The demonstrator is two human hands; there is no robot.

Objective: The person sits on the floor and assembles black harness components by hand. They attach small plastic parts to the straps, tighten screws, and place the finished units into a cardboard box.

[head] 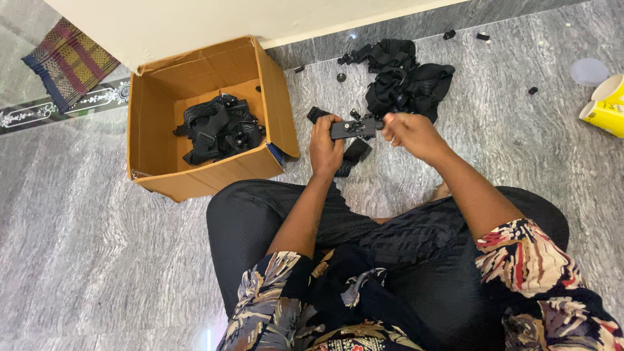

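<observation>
Left hand was what I watched first: its fingers were wrapped around the near end of a flat black mount plate, holding it level above the floor. My right hand was closed in a pinch at the plate's other end, fingertips pressed on its right edge. From under the plate a black strap hung down, touching the left hand's knuckles. Just beyond the hands, on the grey marble floor, lay a loose pile of black harness straps, with a few small black screws scattered near it. To the left of the hands stood an open cardboard box, flaps up, with more black strap gear heaped inside. Well off to the right, at the frame's edge, I saw two yellow paper cups lying on their sides.
</observation>
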